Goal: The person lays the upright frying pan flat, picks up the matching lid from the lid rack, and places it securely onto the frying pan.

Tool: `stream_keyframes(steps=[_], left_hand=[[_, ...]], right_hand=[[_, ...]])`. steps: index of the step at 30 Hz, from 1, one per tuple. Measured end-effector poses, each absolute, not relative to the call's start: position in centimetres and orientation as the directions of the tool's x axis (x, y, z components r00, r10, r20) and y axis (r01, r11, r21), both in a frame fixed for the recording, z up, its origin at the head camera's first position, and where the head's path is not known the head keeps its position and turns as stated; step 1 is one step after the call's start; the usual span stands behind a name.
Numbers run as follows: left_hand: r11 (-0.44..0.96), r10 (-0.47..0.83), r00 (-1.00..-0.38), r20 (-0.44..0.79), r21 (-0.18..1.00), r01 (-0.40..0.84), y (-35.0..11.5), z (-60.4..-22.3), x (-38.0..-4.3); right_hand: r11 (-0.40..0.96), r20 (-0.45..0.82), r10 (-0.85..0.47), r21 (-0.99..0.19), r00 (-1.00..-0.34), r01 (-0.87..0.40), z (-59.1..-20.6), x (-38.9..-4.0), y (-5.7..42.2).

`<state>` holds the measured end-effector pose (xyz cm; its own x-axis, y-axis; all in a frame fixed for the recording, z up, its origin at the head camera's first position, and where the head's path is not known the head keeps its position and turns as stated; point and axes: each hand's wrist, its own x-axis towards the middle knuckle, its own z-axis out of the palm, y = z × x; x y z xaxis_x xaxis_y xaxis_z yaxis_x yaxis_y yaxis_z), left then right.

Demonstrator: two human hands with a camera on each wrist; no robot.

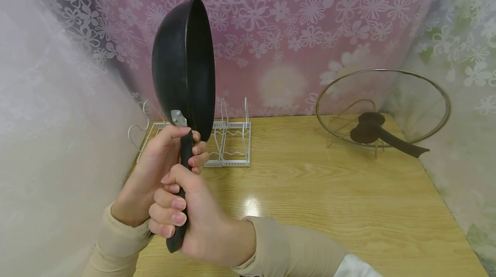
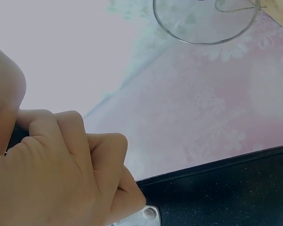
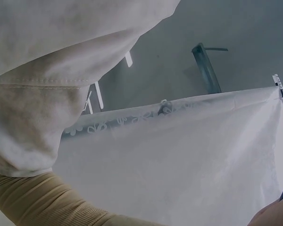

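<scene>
A black frying pan (image 1: 170, 53) is held up on its edge in the head view, its hollow side facing right and its handle (image 1: 187, 152) pointing down. My left hand (image 1: 166, 150) grips the handle's upper part, just below the riveted metal bracket (image 1: 178, 118). Lower down, my right hand (image 1: 193, 212) wraps round the same handle, whose end sticks out beneath the fist. The left wrist view shows the left hand (image 2: 61, 174) with bent fingers beside the bracket (image 2: 148, 214) and the dark pan (image 2: 217, 188). Only a sliver of the right hand (image 3: 273, 214) appears in the right wrist view.
Behind the pan, a white wire rack (image 1: 232, 164) lies on the wooden table (image 1: 310, 208), partly hidden. At the right, a glass lid (image 1: 418, 109) with a dark knob leans on a wire stand (image 1: 376, 152). Flowered curtains (image 1: 271, 31) enclose the back and sides.
</scene>
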<state>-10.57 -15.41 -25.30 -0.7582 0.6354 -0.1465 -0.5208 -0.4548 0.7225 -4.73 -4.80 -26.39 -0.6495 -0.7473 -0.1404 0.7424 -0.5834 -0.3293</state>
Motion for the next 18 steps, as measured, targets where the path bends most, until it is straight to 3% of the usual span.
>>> stream_keyframes(steps=[13,18], left_hand=[[-0.463,0.644,-0.76,-0.088,0.746,-0.479,-14.6,-25.4,-9.9],[-0.402,0.635,-0.76,-0.138,0.781,-0.478,-14.3,-25.5,-9.9]], right_hand=[[-0.586,-0.133,-0.726,-0.392,-0.674,0.709,-26.6,-3.9,-4.4],[-0.592,-0.142,-0.719,-0.389,-0.681,0.706,-26.6,-3.9,-4.3]])
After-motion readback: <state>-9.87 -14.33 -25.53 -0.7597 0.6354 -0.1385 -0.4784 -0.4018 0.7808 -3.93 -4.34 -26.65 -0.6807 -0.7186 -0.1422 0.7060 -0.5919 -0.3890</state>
